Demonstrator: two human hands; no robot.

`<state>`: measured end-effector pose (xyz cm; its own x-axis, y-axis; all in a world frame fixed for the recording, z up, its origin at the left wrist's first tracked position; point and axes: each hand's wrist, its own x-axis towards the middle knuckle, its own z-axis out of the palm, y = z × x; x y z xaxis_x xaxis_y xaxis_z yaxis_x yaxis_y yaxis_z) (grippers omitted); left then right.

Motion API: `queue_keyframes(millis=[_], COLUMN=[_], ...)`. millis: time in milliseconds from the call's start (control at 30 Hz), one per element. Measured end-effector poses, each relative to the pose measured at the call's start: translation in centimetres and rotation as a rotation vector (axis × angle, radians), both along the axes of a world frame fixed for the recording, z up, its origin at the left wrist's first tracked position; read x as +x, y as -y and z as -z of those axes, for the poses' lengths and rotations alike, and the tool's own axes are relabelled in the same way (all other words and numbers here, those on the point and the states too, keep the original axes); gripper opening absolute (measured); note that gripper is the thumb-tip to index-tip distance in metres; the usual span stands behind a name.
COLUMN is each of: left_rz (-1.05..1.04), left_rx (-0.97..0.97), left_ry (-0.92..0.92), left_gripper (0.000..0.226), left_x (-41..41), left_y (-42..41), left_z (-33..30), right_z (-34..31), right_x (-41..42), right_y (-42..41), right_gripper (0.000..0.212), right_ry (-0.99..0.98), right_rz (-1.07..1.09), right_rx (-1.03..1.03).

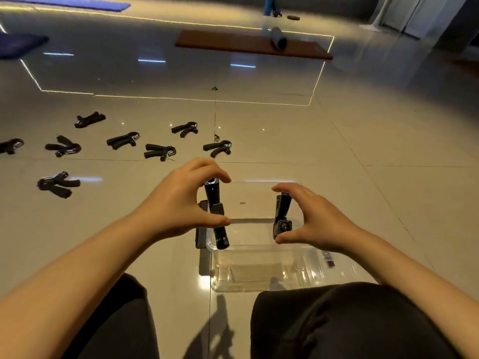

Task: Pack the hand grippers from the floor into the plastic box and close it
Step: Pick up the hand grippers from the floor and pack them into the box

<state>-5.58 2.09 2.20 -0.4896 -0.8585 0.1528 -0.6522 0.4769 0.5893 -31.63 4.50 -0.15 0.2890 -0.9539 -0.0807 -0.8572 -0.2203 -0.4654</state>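
A clear plastic box (261,278) stands open on the tiled floor in front of my knees. My left hand (181,203) pinches a black hand gripper (216,216) between thumb and fingers over the box's left edge. My right hand (313,221) pinches a second black hand gripper (282,216) over the box's right side. Several more black hand grippers lie on the floor to the far left, among them one (217,149) just beyond my left hand and one (58,183) at the left.
A dark flat piece (201,237), maybe the lid, lies along the box's left side. My dark-trousered knees (337,320) fill the bottom. A brown mat (248,45) with a grey roller (278,38) lies far back; blue mats (20,45) are at the far left.
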Motion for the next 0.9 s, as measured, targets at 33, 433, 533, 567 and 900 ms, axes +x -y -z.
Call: queue_keyframes(millis=[33,433,533,567,900], left_rz=[-0.034,-0.351,-0.434,-0.453,-0.539], left_rx=[-0.002,-0.049,-0.089,-0.096,-0.004], left_ry=[0.006,-0.062,-0.209,-0.238,-0.307], left_gripper=[0.058,0.061,0.058,0.057,0.058], left_x=[0.1,-4.9,-4.9,-4.7,-3.0], left_y=[-0.8,-4.0,-4.8,-5.2,-1.2], left_z=[0.0,-2.7,-3.3,-3.1,2.2], right_z=[-0.3,-3.0,-3.4,-3.5,-0.9], right_x=[-0.2,-1.3,-0.9,-0.8,-2.0], right_y=[0.1,1.0,1.2,1.3,7.8], right_gripper=[0.091,0.09,0.089,0.09,0.093], right_ry=[-0.017,-0.114,-0.081,-0.077,-0.029], right_rz=[-0.028,-0.252,-0.253,-0.251,-0.26], right_rx=[-0.003,-0.138,-0.18,-0.178,-0.061])
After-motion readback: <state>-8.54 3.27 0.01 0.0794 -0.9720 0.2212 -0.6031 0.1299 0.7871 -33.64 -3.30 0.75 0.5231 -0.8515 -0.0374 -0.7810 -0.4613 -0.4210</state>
